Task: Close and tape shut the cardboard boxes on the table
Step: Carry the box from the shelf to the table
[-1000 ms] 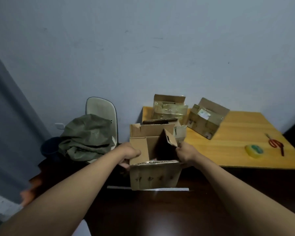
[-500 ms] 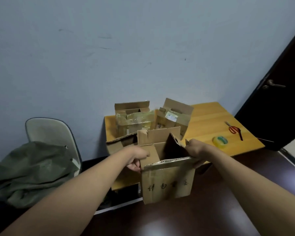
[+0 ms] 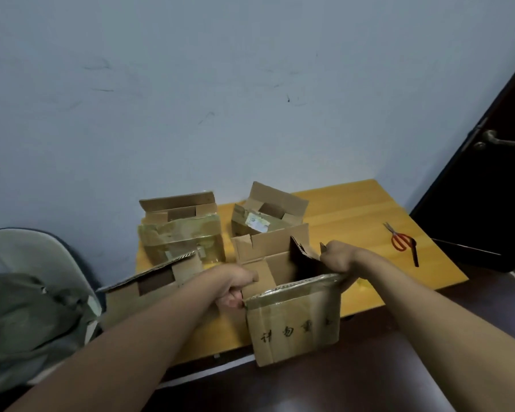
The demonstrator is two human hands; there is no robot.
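An open cardboard box (image 3: 295, 325) with dark handwriting on its front hangs over the near edge of the yellow table (image 3: 354, 215), held between both hands. My left hand (image 3: 235, 285) grips its left wall. My right hand (image 3: 338, 258) grips the right wall beside an upright inner flap. Three other open boxes stand on the table: a low one (image 3: 149, 288) at the left front, a tape-covered one (image 3: 182, 237) behind it, and one (image 3: 268, 215) with a white label at the back middle. The tape roll is hidden behind my right arm.
Red-handled scissors (image 3: 402, 240) lie at the table's right side. A pale chair (image 3: 39, 260) with a green garment (image 3: 21, 319) over it stands to the left. A dark door (image 3: 494, 185) with a handle is at the right. The floor is dark.
The held box has come further right along the table's front, away from the chair. The view has turned right, bringing the door in. Both hands keep their grip.
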